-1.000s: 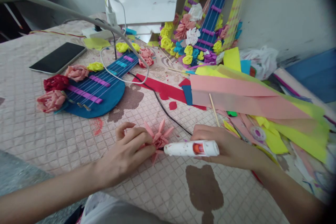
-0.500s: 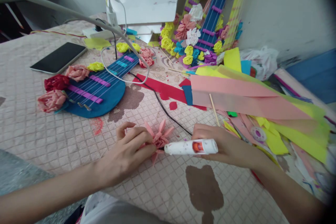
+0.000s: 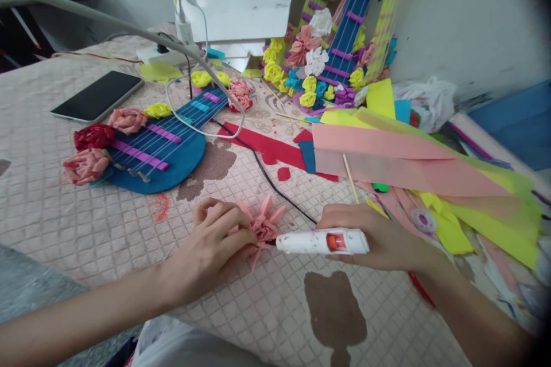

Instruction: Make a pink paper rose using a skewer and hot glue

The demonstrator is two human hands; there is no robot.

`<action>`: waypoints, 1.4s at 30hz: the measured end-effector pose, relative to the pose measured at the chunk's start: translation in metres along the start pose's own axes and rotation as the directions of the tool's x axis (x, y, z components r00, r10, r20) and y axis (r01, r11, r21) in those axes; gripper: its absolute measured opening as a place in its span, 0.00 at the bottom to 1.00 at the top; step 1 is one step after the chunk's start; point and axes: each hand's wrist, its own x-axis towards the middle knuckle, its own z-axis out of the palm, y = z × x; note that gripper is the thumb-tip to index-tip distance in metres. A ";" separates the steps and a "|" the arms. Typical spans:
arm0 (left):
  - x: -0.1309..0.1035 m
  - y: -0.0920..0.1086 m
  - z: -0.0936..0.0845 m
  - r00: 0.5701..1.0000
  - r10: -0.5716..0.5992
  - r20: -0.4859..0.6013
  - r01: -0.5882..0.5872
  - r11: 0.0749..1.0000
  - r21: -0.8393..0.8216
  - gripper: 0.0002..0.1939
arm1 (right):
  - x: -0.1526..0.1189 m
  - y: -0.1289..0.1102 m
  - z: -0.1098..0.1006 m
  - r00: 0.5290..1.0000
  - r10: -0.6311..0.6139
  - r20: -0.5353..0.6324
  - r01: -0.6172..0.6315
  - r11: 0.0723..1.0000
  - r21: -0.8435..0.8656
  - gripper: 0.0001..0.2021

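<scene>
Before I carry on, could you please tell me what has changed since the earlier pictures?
The white glue gun, held in the right hand, has shifted slightly to the right. Nothing was visibly taken hold of or let go: the left hand stays on the pink paper flower. The blue model guitar and the phone lie as they did.

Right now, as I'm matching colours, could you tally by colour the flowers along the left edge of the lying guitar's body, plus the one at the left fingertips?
Pink flowers: 3
Red flower: 1
Yellow flower: 1
Total: 5
</scene>
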 end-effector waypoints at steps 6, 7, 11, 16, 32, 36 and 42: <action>0.000 0.000 0.005 0.995 -0.096 -0.008 0.095 0.994 -0.053 0.05 | -0.001 0.006 -0.004 1.000 -0.017 -0.001 0.017 0.999 0.046 0.06; 0.001 0.000 0.005 0.994 -0.106 -0.008 0.105 0.993 -0.063 0.05 | -0.001 0.008 -0.005 1.000 -0.017 -0.005 0.017 0.998 0.058 0.06; 0.002 -0.001 0.006 0.991 -0.132 -0.007 0.131 0.988 -0.081 0.04 | -0.003 0.021 -0.012 0.998 0.034 -0.051 -0.027 0.990 0.138 0.08; 0.005 0.000 0.005 0.990 -0.138 -0.034 0.134 0.987 -0.083 0.04 | 0.008 0.043 -0.027 0.928 0.280 -0.246 -0.214 0.941 0.262 0.13; 0.004 0.003 0.005 0.982 -0.183 0.034 0.185 0.981 -0.053 0.04 | 0.145 0.126 -0.031 0.564 0.186 -0.804 -0.366 0.930 -0.043 0.14; 0.003 0.002 0.006 0.981 -0.187 0.042 0.189 0.981 -0.041 0.04 | 0.134 0.132 -0.033 0.533 0.149 -0.833 -0.343 0.938 -0.052 0.17; 0.003 0.000 0.007 0.983 -0.180 0.028 0.181 0.983 -0.029 0.04 | 0.125 0.134 -0.023 0.537 0.095 -0.838 -0.267 0.962 -0.062 0.16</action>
